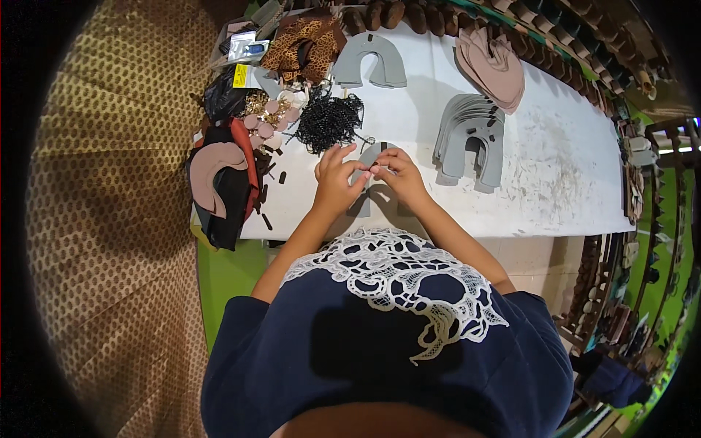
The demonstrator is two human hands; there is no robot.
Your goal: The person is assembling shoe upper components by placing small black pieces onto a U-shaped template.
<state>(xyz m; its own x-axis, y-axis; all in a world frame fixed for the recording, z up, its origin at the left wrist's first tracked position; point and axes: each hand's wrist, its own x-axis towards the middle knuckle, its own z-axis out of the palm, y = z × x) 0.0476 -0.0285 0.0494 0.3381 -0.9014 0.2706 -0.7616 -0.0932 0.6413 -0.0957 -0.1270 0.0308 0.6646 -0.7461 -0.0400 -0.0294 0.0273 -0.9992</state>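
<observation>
Both hands met over one grey horseshoe-shaped piece (pixel 371 157) that lay flat on the white worktable (pixel 555 168), near its front edge and directly in front of the person. The left hand (pixel 334 179) rested on the left side of this piece with the fingers bent and the thumb pointing toward the other hand. The right hand (pixel 400 175) covered the right side, and its fingertips were pinched together just at the middle of the piece, touching the left thumb. Something very small seemed to be between the fingertips, but it was too small to tell what it was.

Just behind the left hand lay a heap of black chain (pixel 328 120). To the right of the hands, near but apart, stood a stack of the same grey horseshoe pieces (pixel 471 135). Farther back was one more grey piece (pixel 370 62) and a stack of beige-pink cut pieces (pixel 493 66). At the left end of the table there were round pink and gold ornaments (pixel 266 109) and a leopard-pattern cloth (pixel 303 44).
</observation>
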